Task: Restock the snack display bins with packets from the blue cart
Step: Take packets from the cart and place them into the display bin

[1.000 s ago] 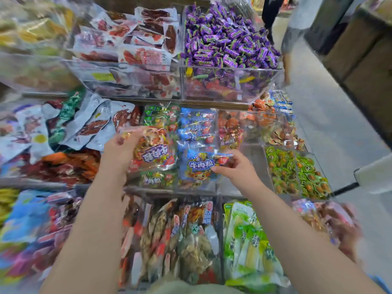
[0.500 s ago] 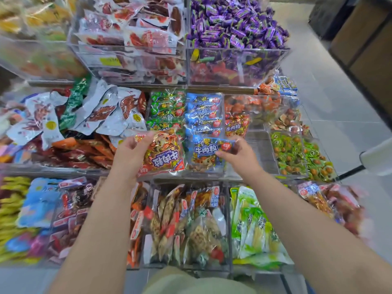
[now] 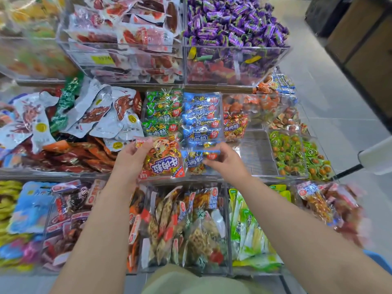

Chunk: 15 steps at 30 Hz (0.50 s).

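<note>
Just left of the frame's centre, the left hand (image 3: 129, 160) grips a red packet (image 3: 164, 164), thumb over its upper corner and fingers curled behind it. Beside it, the right hand (image 3: 227, 164) pinches a blue packet (image 3: 194, 163) by its right edge between thumb and fingertips. Both packets sit at the front of the middle shelf, the blue one in line with the row of blue packets (image 3: 201, 115) standing on edge behind it. The red one is in front of the green packets (image 3: 163, 109).

The packets are glossy film pouches, crinkled and puffy, filled with small foil-wrapped cubes. They are probably light and soft, with loose contents that shift and sag when tipped. The film looks slippery, so the flat sealed edge or a corner should give the surest hold. A grip across the belly would likely slide.

The clear bin (image 3: 256, 158) to the right is hard, see-through plastic with a ribbed floor and thin upright walls. Purple sweets (image 3: 233, 20) are heaped at the upper centre. A sliver of blue at the lower right edge may be the cart, but I cannot tell.
</note>
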Each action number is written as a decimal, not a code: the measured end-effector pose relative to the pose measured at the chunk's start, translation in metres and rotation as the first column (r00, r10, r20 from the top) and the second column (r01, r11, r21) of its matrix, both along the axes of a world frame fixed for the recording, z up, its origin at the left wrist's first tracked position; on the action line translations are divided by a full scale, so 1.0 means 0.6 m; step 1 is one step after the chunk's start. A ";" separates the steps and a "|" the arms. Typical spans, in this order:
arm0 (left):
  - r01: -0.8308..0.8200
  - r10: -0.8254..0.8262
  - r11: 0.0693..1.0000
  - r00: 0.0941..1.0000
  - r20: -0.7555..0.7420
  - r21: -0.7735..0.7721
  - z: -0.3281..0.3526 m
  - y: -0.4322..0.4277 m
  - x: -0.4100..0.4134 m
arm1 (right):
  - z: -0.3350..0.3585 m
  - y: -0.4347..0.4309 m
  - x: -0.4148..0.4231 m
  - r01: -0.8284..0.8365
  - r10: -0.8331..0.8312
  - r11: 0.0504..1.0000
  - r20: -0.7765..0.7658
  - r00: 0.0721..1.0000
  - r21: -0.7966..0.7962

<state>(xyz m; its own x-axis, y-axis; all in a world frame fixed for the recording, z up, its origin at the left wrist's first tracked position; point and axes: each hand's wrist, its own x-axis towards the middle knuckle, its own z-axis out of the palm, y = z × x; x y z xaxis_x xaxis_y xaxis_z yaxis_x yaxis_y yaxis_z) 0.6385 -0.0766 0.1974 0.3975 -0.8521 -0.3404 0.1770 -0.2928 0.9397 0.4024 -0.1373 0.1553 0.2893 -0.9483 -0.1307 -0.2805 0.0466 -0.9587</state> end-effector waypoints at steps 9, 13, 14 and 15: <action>0.097 -0.106 0.994 0.980 0.168 0.058 -0.009 -0.008 0.011 | 0.009 0.006 -0.037 -0.029 0.014 0.996 -0.178 0.984 -0.080; 0.114 -0.128 0.991 0.966 0.226 0.074 -0.009 -0.010 0.011 | 0.011 0.024 -0.019 -0.304 -0.125 0.635 -0.483 0.867 -0.710; 0.103 -0.120 0.991 0.962 0.246 0.081 -0.007 -0.011 0.010 | 0.009 0.027 -0.012 -0.391 -0.161 0.513 -0.532 0.831 -0.764; 0.094 -0.113 0.992 0.960 0.255 0.085 -0.006 -0.011 0.010 | 0.006 0.028 -0.005 -0.443 -0.174 0.456 -0.565 0.806 -0.772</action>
